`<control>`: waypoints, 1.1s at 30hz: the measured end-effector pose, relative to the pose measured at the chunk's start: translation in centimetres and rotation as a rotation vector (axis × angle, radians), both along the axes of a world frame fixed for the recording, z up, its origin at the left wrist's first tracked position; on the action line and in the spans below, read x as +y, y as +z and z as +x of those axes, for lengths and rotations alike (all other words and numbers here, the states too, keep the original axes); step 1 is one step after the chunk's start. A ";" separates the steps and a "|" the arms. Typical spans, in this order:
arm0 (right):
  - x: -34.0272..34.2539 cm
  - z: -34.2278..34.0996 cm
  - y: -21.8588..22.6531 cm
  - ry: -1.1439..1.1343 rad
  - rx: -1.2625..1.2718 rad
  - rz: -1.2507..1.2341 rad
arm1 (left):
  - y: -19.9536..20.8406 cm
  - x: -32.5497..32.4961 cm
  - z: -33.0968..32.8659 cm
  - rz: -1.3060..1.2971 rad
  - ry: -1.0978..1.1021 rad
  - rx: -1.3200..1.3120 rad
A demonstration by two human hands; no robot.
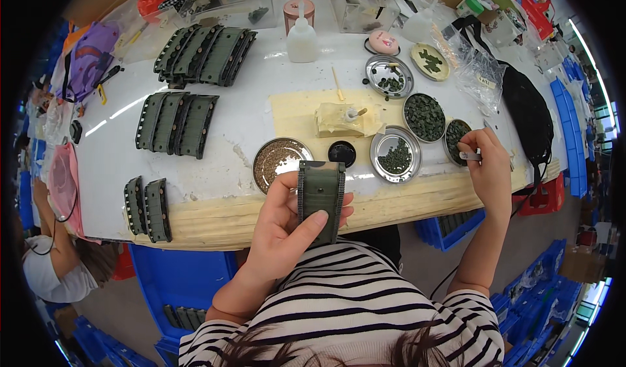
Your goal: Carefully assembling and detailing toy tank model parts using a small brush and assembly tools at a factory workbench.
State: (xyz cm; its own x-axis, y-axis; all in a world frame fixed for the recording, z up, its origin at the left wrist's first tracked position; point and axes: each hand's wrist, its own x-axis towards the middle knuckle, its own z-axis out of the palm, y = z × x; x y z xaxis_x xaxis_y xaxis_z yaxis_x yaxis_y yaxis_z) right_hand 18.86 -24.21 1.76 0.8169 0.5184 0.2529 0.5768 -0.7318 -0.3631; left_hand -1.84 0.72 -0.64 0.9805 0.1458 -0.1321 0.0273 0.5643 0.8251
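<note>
My left hand point(277, 236) is closed round a dark green curved plastic piece point(321, 194) with toothed long edges, held upright above the table's near edge, thumb across its face. At the right, my right hand point(486, 161) reaches over a small round dish point(447, 153) of dark green bits. Its fingers pinch a short, pale, stick-like tool point(470, 156); its kind is hard to make out, and the fingertips are partly over the dish. Beside that dish stands a larger round tin point(405, 115) full of dark green pieces.
Metal dishes hold green bits point(395, 157) and brown granules point(277, 161); a small black cup point(342, 153) sits between them. Behind are a tape-covered block point(339, 120) and a white squeeze bottle point(301, 41). Similar green curved pieces point(175, 124) stand in rows at left. Blue crates point(176, 272) are below.
</note>
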 end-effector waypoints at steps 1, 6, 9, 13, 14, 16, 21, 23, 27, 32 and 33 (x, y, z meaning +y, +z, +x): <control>0.1 -0.1 0.0 -0.003 -0.004 -0.005 | 0.0 0.1 0.0 0.005 -0.010 -0.001; 0.1 -0.5 -0.4 0.004 -0.052 0.025 | 0.1 0.1 0.0 -0.003 -0.012 0.009; 0.2 -0.7 -0.2 0.014 -0.062 0.033 | 0.1 -0.1 0.0 -0.012 0.012 0.015; -0.1 -0.4 -0.5 0.023 -0.107 0.091 | -0.2 -0.2 -0.1 -0.017 0.025 0.004; -0.1 -0.4 -0.4 0.030 -0.134 0.105 | -0.2 -0.1 -0.1 -0.002 0.011 -0.005; -0.3 -0.4 -0.2 0.032 -0.162 0.124 | -0.2 0.2 -0.1 0.020 -0.029 -0.024; 0.4 -1.2 0.6 0.014 -0.085 0.218 | -0.7 -0.2 -0.1 0.061 -0.019 -0.074; 1.4 -2.3 1.1 0.062 -0.034 0.288 | -0.5 -0.4 0.0 0.077 0.003 -0.086; 4.8 -5.2 1.6 0.165 0.196 0.499 | 0.1 -1.3 0.3 0.099 0.090 -0.132; 8.6 -7.2 1.2 0.358 0.508 0.646 | -0.6 -1.0 -0.2 0.254 0.079 -0.159; 9.2 -7.5 1.1 0.380 0.602 0.671 | -0.7 -0.8 -0.3 0.260 0.056 -0.151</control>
State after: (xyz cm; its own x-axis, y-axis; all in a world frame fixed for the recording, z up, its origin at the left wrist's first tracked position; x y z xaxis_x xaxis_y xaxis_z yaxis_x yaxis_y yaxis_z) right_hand 11.36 -15.02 2.84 0.7141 0.6745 0.1872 0.3133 -0.0688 -0.9471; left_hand -2.13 -0.08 -1.36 0.9756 0.2104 0.0634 -0.1321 0.3311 0.9343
